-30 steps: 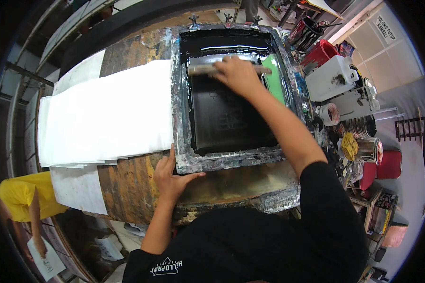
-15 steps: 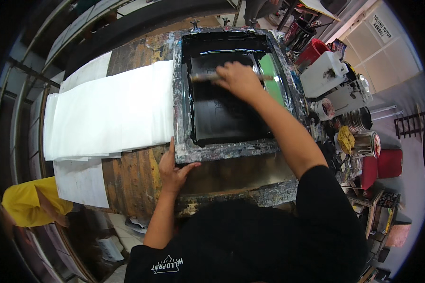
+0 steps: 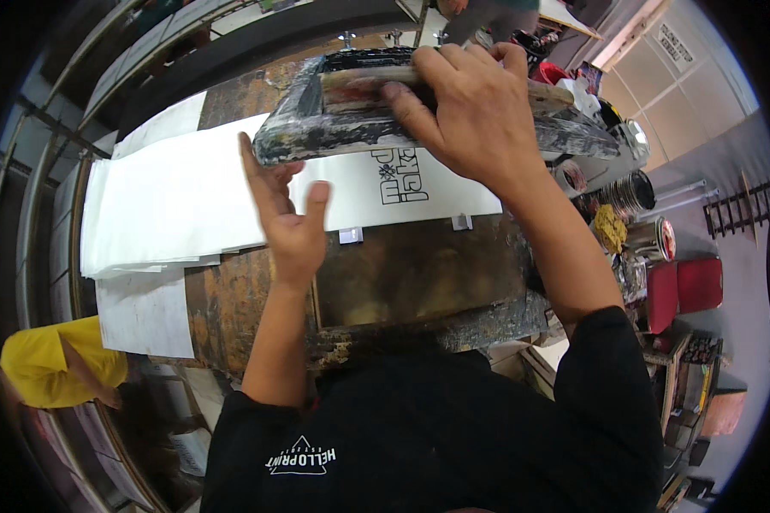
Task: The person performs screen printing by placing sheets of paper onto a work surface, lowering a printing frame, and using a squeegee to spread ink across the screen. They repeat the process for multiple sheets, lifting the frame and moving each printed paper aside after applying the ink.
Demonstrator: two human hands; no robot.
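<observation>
A paint-stained screen-printing frame (image 3: 351, 135) is tilted up, its near edge raised off the table. My right hand (image 3: 483, 115) is closed around a wooden-handled squeegee (image 3: 552, 97) over the frame. My left hand (image 3: 287, 227) is open, thumb apart, by the frame's near left corner; whether its fingertips touch the frame is unclear. Under the raised edge lies a white sheet (image 3: 462, 188) with black printed lettering, partly hidden by the frame. Two small pale tabs (image 3: 351, 235) sit along its near edge.
Stacked white sheets (image 3: 171, 201) cover the table's left part. Tins (image 3: 654, 239), a yellow crumpled lump (image 3: 609, 228) and a red bucket (image 3: 549, 74) stand at the right. A person in yellow (image 3: 60, 363) is at the lower left; another stands at the far side.
The frame has swung up from lying flat, uncovering the printed sheet. My right hand with the squeegee has come up with it. My left hand has moved up and left.
</observation>
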